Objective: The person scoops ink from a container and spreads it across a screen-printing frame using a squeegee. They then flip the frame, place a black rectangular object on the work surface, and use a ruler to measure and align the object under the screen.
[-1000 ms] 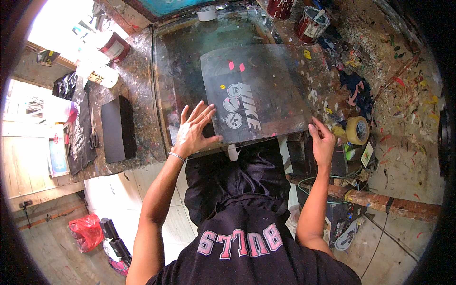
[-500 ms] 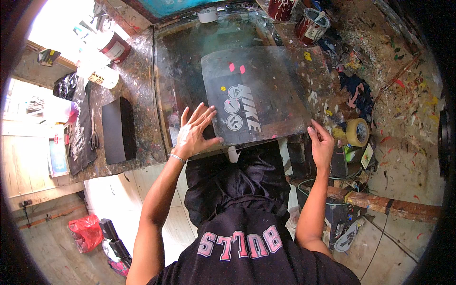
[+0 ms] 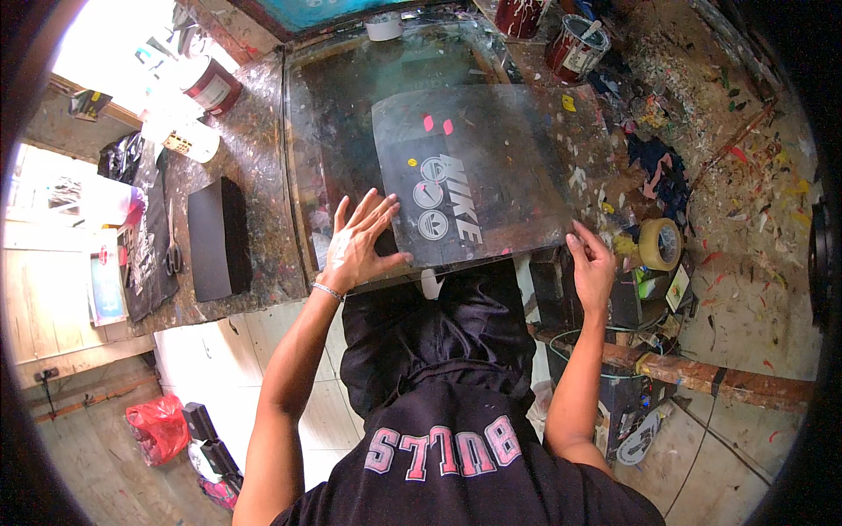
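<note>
A clear plastic sheet [image 3: 513, 167] with white printed lettering, round white emblems and small pink and yellow marks lies aslant on a dark glass panel [image 3: 342, 114] set in the worktable. Along the sheet's left edge my left hand [image 3: 361, 235] rests flat, its fingers spread and the thumb over the sheet's near left corner. A bracelet circles that wrist. At the near right corner, my right hand [image 3: 591, 260] pinches the sheet's edge between thumb and fingers. Beneath the sheet, a darker rectangular patch shows behind the emblems.
Left of the panel are a black rectangular sheet [image 3: 217, 241], scissors [image 3: 174, 250] and a paint can [image 3: 212, 88]. On the right sit a roll of tape [image 3: 658, 244], dark rags [image 3: 658, 167] and a dripped paint can [image 3: 576, 49]. A white container [image 3: 383, 28] stands at the panel's far edge.
</note>
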`<state>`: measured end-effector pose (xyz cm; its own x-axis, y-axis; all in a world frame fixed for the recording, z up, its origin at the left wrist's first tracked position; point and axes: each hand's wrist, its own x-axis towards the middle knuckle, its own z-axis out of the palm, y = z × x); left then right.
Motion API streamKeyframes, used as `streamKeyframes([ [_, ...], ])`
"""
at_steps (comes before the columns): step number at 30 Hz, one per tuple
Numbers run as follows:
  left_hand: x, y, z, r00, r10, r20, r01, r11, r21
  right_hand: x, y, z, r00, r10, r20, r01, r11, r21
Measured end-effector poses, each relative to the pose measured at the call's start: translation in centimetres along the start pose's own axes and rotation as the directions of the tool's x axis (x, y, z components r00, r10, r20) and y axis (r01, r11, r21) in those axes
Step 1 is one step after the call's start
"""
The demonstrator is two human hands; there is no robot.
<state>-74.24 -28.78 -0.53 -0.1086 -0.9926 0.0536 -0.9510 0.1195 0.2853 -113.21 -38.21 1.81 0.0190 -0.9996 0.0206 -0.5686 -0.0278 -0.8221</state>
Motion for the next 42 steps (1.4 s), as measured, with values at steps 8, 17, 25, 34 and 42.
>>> streamKeyframes([
  [8, 0.0, 0.0, 0.0, 1.0, 0.011, -0.011, -0.01, 1.0, 0.01, 0.1, 0.7, 0.2, 0.998, -0.067, -0.014, 0.067, 0.998, -0.011],
  [17, 0.0, 0.1, 0.0, 1.0, 0.007, -0.007, -0.007, 1.0, 0.003, 0.0, 0.6, 0.2, 0.995, -0.102, -0.023, 0.101, 0.995, -0.021],
  [25, 0.0, -0.1, 0.1, 0.999, 0.022, -0.038, -0.022, 1.0, -0.016, 0.1, 0.8, 0.2, 0.996, -0.089, -0.01, 0.089, 0.996, 0.002],
  [34, 0.0, 0.0, 0.1, 0.999, 0.018, -0.046, -0.019, 1.0, -0.02, 0.2, -1.1, 0.0, 0.999, 0.036, 0.031, -0.037, 0.999, 0.019],
  [42, 0.0, -0.1, 0.3, 0.999, 0.023, -0.039, -0.023, 1.0, -0.009, 0.2, -0.1, 0.0, 0.998, 0.051, 0.043, -0.053, 0.998, 0.044],
])
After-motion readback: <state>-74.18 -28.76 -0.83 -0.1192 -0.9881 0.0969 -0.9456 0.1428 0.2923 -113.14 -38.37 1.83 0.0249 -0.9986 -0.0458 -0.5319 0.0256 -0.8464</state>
